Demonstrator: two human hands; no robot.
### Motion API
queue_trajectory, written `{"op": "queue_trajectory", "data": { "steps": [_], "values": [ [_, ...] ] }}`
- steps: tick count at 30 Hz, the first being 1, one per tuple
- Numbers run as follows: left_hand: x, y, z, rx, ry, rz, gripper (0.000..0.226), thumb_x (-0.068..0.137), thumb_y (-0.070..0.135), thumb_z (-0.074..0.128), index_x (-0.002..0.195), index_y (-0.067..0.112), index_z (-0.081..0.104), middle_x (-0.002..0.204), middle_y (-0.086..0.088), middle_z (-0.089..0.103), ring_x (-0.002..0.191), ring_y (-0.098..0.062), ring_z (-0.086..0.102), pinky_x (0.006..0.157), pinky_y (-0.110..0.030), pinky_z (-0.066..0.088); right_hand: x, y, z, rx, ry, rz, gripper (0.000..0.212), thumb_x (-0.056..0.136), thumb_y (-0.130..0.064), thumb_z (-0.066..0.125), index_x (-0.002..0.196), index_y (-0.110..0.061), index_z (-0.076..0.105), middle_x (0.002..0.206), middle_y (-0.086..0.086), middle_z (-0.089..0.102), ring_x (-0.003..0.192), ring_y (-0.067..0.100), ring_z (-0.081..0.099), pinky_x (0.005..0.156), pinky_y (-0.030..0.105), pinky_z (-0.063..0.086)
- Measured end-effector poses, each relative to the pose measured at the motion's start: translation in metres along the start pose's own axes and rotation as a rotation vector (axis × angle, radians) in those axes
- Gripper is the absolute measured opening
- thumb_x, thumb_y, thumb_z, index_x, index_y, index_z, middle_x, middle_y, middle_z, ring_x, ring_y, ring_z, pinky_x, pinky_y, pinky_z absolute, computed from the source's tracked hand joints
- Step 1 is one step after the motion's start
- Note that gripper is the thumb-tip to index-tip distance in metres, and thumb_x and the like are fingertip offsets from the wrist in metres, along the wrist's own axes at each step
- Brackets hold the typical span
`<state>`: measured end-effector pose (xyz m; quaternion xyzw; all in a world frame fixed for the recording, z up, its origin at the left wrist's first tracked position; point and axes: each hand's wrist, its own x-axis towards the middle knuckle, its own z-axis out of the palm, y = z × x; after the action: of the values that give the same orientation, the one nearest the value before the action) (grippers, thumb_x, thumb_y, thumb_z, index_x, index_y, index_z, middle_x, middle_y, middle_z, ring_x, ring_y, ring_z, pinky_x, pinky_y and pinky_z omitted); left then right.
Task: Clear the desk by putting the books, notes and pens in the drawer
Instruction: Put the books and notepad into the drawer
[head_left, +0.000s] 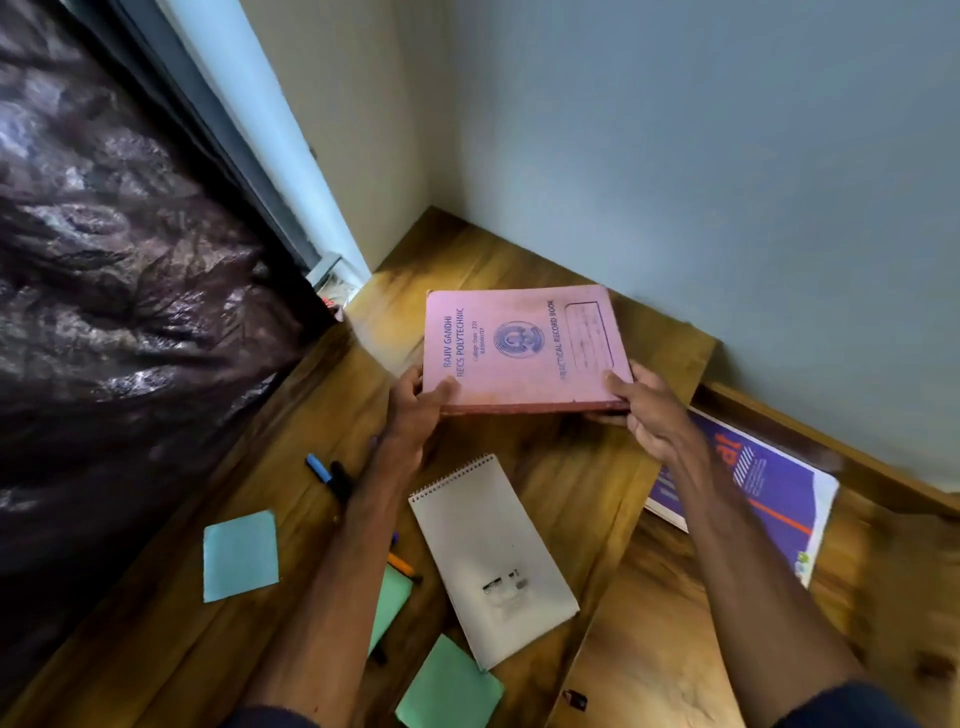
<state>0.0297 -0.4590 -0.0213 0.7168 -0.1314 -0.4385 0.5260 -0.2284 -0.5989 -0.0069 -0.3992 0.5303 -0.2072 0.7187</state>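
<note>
A pink record book (519, 345) is held above the wooden desk (561, 467) near the far wall. My left hand (418, 410) grips its near left corner and my right hand (649, 410) grips its near right corner. Below it a white spiral notepad (491, 558) lies on the desk. A blue pen (318, 467) and a black pen (340, 480) lie to the left. An orange pen (402, 565) pokes out beside my left forearm. Several green sticky notes lie about, one (240, 555) at the left and one (449, 686) near the front. A purple book (769, 493) lies in the open drawer (872, 571) on the right.
A dark shiny curtain (130, 286) hangs along the left side of the desk. The blue-grey wall (675, 156) stands right behind the desk and drawer. A small key (575, 699) sticks out of the drawer front.
</note>
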Motion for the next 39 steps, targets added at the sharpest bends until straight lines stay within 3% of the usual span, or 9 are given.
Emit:
{"op": "queue_trajectory", "data": {
  "steps": [2,7,11,16,21,24,29,35,39],
  "values": [
    [-0.018,-0.004,0.018,0.015,-0.079,0.036,0.046,0.09,0.015,0.073,0.134,0.015,0.059,0.122,-0.006,0.073,0.11,-0.027,0.071,0.09,-0.045,0.059,-0.029,0.012,-0.027,0.059,0.022,-0.028,0.031,0.102,-0.011,0.053,0.129,-0.027,0.055,0.123,0.003,0.07,0.109,0.024,0.069,0.077,0.041,0.062],
    [-0.066,-0.007,0.07,0.126,-0.292,0.007,0.045,0.094,0.022,0.071,0.136,0.016,0.058,0.122,-0.001,0.073,0.109,-0.023,0.072,0.087,-0.042,0.061,-0.091,0.047,-0.101,0.182,0.142,-0.105,0.045,0.1,-0.008,0.055,0.141,-0.026,0.048,0.124,-0.001,0.071,0.109,0.029,0.07,0.082,0.052,0.059],
    [-0.099,-0.017,0.114,0.178,-0.314,-0.079,0.039,0.097,0.022,0.067,0.133,0.01,0.057,0.121,-0.007,0.072,0.104,-0.024,0.072,0.086,-0.04,0.062,-0.132,0.072,-0.151,0.304,0.243,-0.134,0.043,0.099,-0.008,0.056,0.137,-0.029,0.052,0.125,0.001,0.071,0.113,0.029,0.068,0.08,0.044,0.06],
    [-0.139,-0.034,0.165,0.281,-0.396,-0.066,0.028,0.099,0.019,0.064,0.126,0.015,0.058,0.115,-0.004,0.073,0.1,-0.022,0.075,0.086,-0.039,0.062,-0.173,0.098,-0.204,0.393,0.33,-0.123,0.042,0.098,-0.008,0.058,0.13,-0.035,0.054,0.125,0.001,0.071,0.116,0.029,0.067,0.094,0.055,0.056],
    [-0.165,-0.065,0.21,0.434,-0.56,-0.089,0.03,0.098,0.024,0.065,0.127,0.015,0.061,0.121,-0.005,0.071,0.107,-0.018,0.071,0.089,-0.037,0.061,-0.207,0.128,-0.253,0.385,0.462,-0.094,0.041,0.099,-0.011,0.059,0.132,-0.033,0.053,0.12,0.002,0.073,0.108,0.027,0.071,0.08,0.042,0.062],
    [-0.177,-0.084,0.234,0.544,-0.612,-0.09,0.014,0.099,0.019,0.062,0.113,0.022,0.063,0.122,-0.007,0.067,0.104,-0.017,0.068,0.091,-0.035,0.06,-0.214,0.148,-0.28,0.368,0.546,-0.064,0.049,0.098,-0.012,0.061,0.142,-0.028,0.049,0.122,0.003,0.071,0.108,0.03,0.07,0.074,0.038,0.063],
    [-0.183,-0.112,0.257,0.738,-0.555,-0.054,0.037,0.094,0.024,0.068,0.129,0.015,0.057,0.122,-0.001,0.064,0.106,-0.017,0.064,0.092,-0.039,0.059,-0.195,0.165,-0.295,0.322,0.589,-0.014,0.054,0.098,-0.008,0.059,0.148,-0.021,0.042,0.129,0.008,0.066,0.105,0.028,0.07,0.074,0.044,0.063],
    [-0.178,-0.123,0.255,0.841,-0.573,-0.018,0.047,0.093,0.016,0.066,0.139,0.02,0.052,0.129,-0.001,0.062,0.101,-0.007,0.062,0.071,-0.016,0.052,-0.159,0.17,-0.277,0.324,0.537,0.029,0.053,0.1,-0.006,0.056,0.149,-0.02,0.039,0.133,0.009,0.062,0.109,0.03,0.067,0.081,0.053,0.061],
    [-0.17,-0.127,0.252,0.909,-0.553,-0.039,0.066,0.092,0.016,0.066,0.151,0.019,0.036,0.137,-0.003,0.056,0.101,-0.009,0.059,0.064,-0.012,0.046,-0.139,0.17,-0.263,0.299,0.49,0.046,0.046,0.1,-0.006,0.054,0.142,-0.022,0.044,0.132,0.007,0.063,0.109,0.03,0.067,0.082,0.055,0.06]
  ]
}}
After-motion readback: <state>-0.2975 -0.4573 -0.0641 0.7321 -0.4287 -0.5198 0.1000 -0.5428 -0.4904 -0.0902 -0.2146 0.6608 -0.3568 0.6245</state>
